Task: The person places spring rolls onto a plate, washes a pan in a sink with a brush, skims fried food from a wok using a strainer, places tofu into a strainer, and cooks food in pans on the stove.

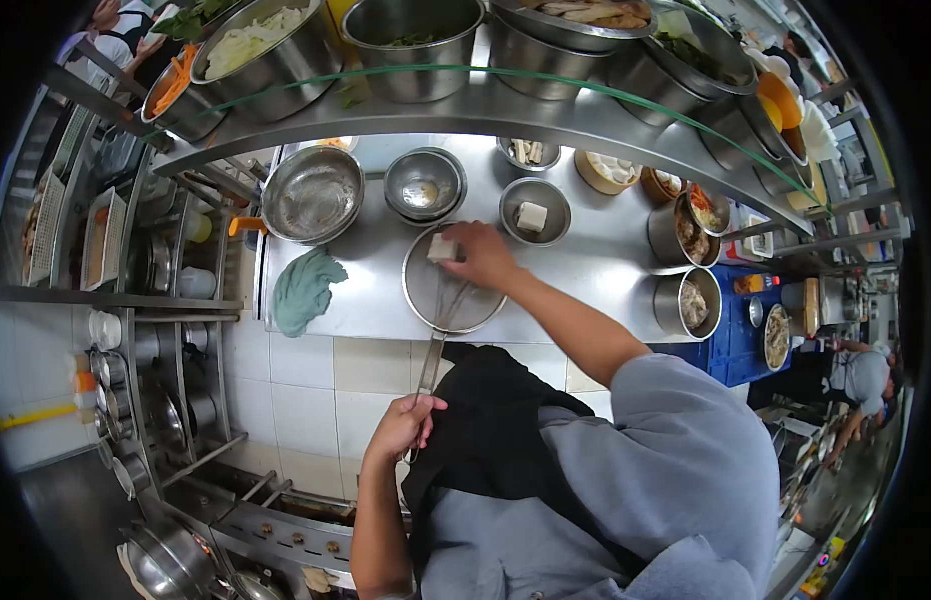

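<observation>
The block [442, 248], pinched in the right hand [484, 256] over the strainer [478, 306], perhaps touching it, could crumble if squeezed or slide if the left hand [407, 426], gripping the handle [431, 366], tilts.

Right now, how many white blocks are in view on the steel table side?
2: one white block in the right hand over the strainer, and a second block in the small steel bowl. The hand may hide more.
</observation>
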Demonstrator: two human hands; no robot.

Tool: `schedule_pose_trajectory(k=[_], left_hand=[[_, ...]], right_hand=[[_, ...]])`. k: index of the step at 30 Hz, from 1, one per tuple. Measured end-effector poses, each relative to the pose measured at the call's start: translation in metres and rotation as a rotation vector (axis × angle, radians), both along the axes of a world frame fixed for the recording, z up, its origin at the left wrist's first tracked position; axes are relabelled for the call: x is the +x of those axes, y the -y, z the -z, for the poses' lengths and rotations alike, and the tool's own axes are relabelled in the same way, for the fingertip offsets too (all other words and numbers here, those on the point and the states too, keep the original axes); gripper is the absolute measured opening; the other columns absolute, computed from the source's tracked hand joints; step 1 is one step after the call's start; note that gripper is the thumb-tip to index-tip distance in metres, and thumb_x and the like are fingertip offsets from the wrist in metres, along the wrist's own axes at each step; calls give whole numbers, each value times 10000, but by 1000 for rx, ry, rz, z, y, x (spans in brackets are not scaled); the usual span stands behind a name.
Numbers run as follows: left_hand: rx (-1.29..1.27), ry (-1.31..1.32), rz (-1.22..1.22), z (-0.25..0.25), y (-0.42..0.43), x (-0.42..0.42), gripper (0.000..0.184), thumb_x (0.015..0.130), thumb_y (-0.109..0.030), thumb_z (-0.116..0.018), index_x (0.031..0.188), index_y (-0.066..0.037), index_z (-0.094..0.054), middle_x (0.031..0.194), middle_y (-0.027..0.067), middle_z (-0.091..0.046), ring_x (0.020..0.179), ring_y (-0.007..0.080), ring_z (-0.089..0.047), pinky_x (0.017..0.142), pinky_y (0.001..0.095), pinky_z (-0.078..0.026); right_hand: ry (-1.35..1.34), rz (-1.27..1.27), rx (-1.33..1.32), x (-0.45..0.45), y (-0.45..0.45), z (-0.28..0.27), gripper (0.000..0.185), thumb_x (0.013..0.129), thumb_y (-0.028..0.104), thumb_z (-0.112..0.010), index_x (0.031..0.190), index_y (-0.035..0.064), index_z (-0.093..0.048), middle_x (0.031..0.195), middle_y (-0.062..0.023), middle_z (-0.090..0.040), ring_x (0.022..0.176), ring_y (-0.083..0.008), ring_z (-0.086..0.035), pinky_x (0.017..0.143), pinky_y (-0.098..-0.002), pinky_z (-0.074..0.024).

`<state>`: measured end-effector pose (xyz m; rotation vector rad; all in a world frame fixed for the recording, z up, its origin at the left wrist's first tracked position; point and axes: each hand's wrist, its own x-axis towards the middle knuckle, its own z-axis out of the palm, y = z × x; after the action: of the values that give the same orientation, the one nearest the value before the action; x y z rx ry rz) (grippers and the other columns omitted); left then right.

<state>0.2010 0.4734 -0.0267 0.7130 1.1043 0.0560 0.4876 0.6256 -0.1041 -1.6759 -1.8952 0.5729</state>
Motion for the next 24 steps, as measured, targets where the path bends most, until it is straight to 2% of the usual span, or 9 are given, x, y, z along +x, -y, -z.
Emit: schedule_pose_trajectory(k=[4, 6, 9, 11, 13, 19, 21, 22, 24], left_hand=[[-15, 17, -8, 6, 1, -2, 316, 1011, -262, -445, 1021, -11, -636, 538, 7, -495, 405, 96, -448, 401, 233, -369], [-17, 12, -15, 2, -1, -3, 317, 1012, -264, -442, 1021, -13, -637, 539, 7, -495, 405, 96, -449, 401, 232, -368], [-22, 17, -18, 1, 1, -4, 320, 1014, -268, -438, 1023, -18, -638, 540, 5, -494, 407, 96, -451, 401, 232, -367], [-17, 30, -12, 2, 0, -3, 321, 1015, -270, -436, 1025, -21, -639, 541, 4, -493, 408, 96, -452, 401, 232, -367], [-12, 7, 1, 3, -1, -3, 321, 1015, -270, -437, 1026, -19, -637, 543, 4, -494, 410, 96, -453, 401, 235, -368], [-10, 40, -2, 6, -5, -5, 316, 1009, -272, -446, 1034, -18, -632, 548, 6, -501, 411, 96, -459, 404, 230, -369], [-3, 41, 5, 8, -6, -7, 315, 1008, -271, -445, 1037, -18, -631, 550, 4, -503, 412, 94, -464, 398, 226, -363], [4, 46, 19, 9, -6, -7, 315, 1007, -271, -444, 1040, -19, -630, 551, 2, -505, 414, 92, -468, 393, 222, -357], [0, 33, 2, 12, -6, -5, 323, 1008, -276, -433, 1030, -24, -633, 535, -2, -496, 401, 85, -450, 383, 216, -336]], right_hand=[[245, 10, 114, 13, 1, 5, 389, 736, 267, -713, 1086, 121, -626, 1159, -119, -600, 1044, -327, -563, 908, -449, -451], [-22, 262, 124, 52, 0, -13, 402, 734, 189, -686, 1124, 122, -613, 1145, -128, -603, 1064, -353, -556, 931, -449, -447], [263, 310, 85, 123, -13, 2, 454, 713, 83, -646, 1160, 138, -591, 1168, -136, -584, 1102, -370, -545, 956, -439, -449], [327, -11, -133, 152, -16, 23, 519, 689, 88, -691, 1192, 140, -577, 1186, -150, -566, 1127, -358, -538, 967, -432, -446], [448, -96, -181, 153, -18, 14, 513, 671, 81, -694, 1169, 148, -591, 1198, -154, -560, 1094, -358, -567, 971, -438, -451], [273, -182, -226, 164, -28, -5, 555, 644, 128, -744, 1179, 152, -598, 1137, -173, -602, 1045, -315, -609, 923, -387, -488], [-37, 60, -456, 161, -29, -27, 547, 644, 182, -785, 1155, 123, -601, 1097, -139, -622, 960, -231, -643, 867, -337, -509], [-179, 8, -422, 158, -32, -20, 546, 664, 234, -798, 1151, 102, -590, 1079, -99, -624, 882, -171, -639, 805, -319, -519], [-287, -16, -427, 122, -23, -35, 548, 662, 251, -798, 1149, 108, -592, 1037, -111, -639, 907, -204, -641, 819, -325, -513]])
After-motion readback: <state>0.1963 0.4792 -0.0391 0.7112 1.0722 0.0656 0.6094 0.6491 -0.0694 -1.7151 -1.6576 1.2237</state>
